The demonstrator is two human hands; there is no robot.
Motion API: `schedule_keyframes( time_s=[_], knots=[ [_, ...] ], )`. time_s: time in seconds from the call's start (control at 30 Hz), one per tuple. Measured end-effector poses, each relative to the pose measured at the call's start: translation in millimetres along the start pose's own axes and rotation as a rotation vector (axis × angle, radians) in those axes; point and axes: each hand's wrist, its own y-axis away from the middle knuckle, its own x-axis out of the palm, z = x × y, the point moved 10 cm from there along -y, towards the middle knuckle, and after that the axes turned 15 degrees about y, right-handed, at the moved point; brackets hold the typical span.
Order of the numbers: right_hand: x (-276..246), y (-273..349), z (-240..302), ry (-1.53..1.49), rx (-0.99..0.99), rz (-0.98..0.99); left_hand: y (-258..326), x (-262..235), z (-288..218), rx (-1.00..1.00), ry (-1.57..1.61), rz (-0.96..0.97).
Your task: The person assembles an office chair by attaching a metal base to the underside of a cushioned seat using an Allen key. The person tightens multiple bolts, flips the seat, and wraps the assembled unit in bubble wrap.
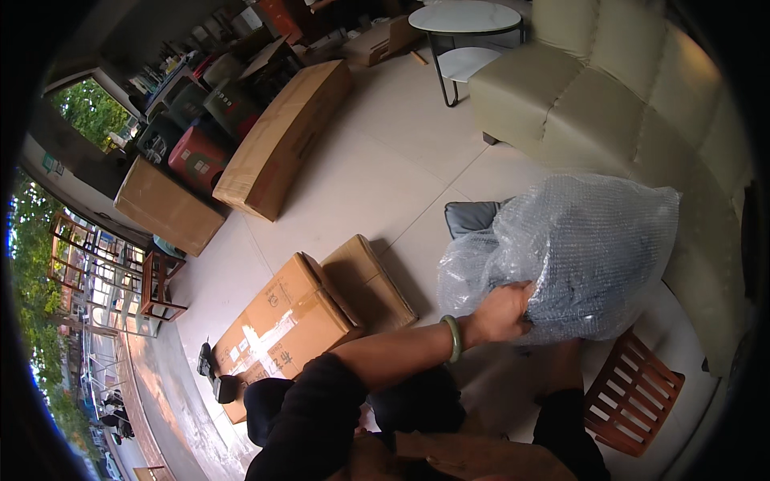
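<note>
The left hand (501, 311), with a green bangle at the wrist, has its grip clenched on the large clear bubble-wrap bundle (577, 256) around a dark object, at about three o'clock. The right hand is hidden behind the bundle; its grip I cannot tell. Under the bundle, at five o'clock, stands a brown slatted wooden stool (634, 397). At nine o'clock an open brown cardboard box (297, 317) lies on the floor. Beyond, at one o'clock, is a cream leather sofa (626, 96).

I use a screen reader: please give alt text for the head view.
A left hand grips a bubble-wrapped bundle above a wooden slatted chair. Cardboard boxes lie on the tiled floor, beside a cream sofa.
</note>
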Motion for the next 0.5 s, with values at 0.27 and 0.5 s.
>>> schedule_keyframes(
  time_s=[0.27, 0.5],
  knots=[
    [-14, 30, -136, -0.040, 0.221, -0.064, 39, 109, 20, -0.007, -0.035, 0.338],
    [7, 61, -181, -0.061, 0.276, -0.036, 74, 103, 22, -0.169, -0.169, 0.491]
  ],
)
